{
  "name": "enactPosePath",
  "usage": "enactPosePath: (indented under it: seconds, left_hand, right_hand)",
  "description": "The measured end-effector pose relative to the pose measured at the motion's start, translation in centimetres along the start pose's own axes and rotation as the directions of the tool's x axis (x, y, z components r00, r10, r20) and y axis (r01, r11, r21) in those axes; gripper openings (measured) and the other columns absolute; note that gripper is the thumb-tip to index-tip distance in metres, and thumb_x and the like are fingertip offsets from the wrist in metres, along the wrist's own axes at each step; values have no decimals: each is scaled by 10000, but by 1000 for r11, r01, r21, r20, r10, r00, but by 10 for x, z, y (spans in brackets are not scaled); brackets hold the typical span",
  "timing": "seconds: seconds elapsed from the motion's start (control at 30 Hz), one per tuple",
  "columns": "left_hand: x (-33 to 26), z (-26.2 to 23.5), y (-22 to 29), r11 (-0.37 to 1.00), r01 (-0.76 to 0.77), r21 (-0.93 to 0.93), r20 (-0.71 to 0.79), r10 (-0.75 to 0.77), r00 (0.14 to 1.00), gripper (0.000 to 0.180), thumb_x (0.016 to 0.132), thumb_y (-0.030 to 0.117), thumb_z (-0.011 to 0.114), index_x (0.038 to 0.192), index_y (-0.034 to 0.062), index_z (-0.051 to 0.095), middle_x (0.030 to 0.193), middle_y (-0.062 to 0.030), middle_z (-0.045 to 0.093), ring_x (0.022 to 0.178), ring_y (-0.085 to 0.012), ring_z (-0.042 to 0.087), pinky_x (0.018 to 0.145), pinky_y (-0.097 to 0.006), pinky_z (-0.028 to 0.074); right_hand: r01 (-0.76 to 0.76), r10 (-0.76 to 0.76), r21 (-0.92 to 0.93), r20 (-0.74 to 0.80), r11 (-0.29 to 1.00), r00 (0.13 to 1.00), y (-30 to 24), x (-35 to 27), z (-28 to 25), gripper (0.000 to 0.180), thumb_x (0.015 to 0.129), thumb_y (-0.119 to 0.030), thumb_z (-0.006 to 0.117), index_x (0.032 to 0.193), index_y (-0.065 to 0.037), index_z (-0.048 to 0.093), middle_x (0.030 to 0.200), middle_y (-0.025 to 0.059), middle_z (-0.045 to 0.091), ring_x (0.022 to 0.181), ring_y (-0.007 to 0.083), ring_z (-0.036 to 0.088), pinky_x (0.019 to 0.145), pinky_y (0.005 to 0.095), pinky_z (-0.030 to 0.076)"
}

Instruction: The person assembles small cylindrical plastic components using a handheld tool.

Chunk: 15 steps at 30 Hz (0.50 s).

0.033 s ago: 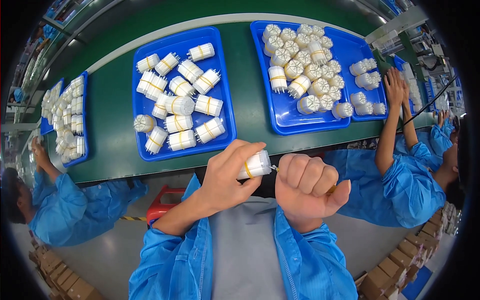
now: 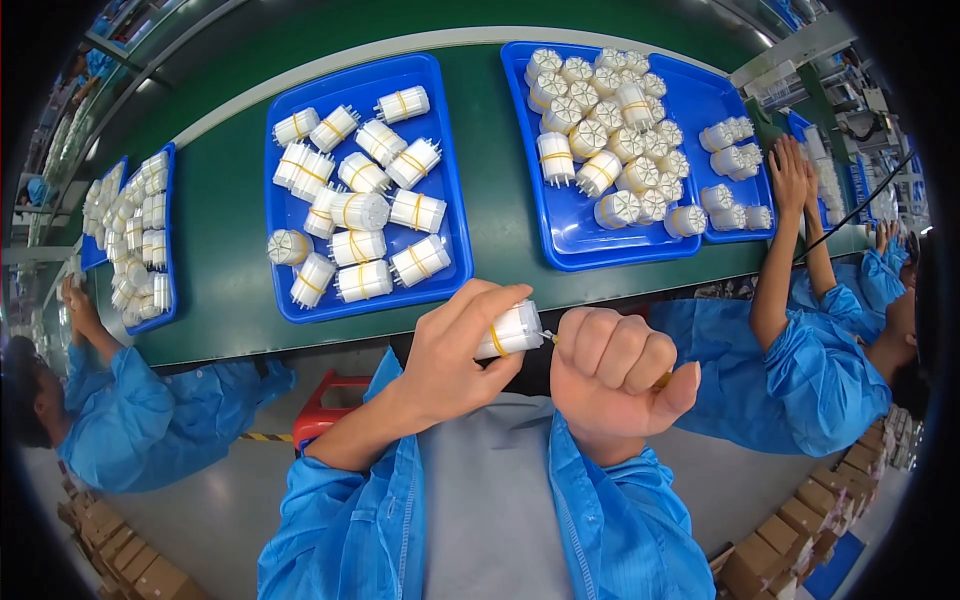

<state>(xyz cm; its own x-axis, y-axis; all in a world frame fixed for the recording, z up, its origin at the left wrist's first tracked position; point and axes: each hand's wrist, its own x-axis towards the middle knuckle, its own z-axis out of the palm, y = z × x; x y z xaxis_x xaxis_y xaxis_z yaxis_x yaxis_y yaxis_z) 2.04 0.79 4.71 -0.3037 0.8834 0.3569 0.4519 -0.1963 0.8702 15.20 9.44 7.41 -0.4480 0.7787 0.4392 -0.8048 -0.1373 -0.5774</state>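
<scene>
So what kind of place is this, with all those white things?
Probably a factory assembly line. A long green belt carries blue trays full of white cylindrical parts, and people in matching blue coats work side by side along it.

The right hand [image 2: 615,375] is a closed fist, hiding most of the yellow-tipped tool at its three o'clock; the left hand [image 2: 455,350] covers much of the white cylinder [image 2: 510,330]; the nine o'clock tray [image 2: 165,300] blurs at the rim.

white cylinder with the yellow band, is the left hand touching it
Touching. The head view shows the left hand with fingers wrapped around the white cylinder, no gap.
</scene>
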Motion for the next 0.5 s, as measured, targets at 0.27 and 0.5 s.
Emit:
enactPosePath:
  seconds: [0.27,0.5]
  left_hand:
    - [0,2,-3,996,-37,85,18,36,999,556,642,-100,699,1185,-12,614,1001,-173,633,846,-336,651,716,-376,533]
    - [1,6,-7,996,-22,86,27,20,999,545,645,-93,700,1178,-17,616,1014,-180,619,850,-338,645,717,-374,530]
  right_hand:
    - [70,-67,-93,37,993,997,11,0,-5,515,1029,-422,355,597,-160,256,503,-24,297,465,140,269,527,323,255]
    - [7,-7,-2,-7,1000,1000,16,2,-13,496,1029,-389,330,596,-159,258,501,-20,286,471,143,253,534,325,251]
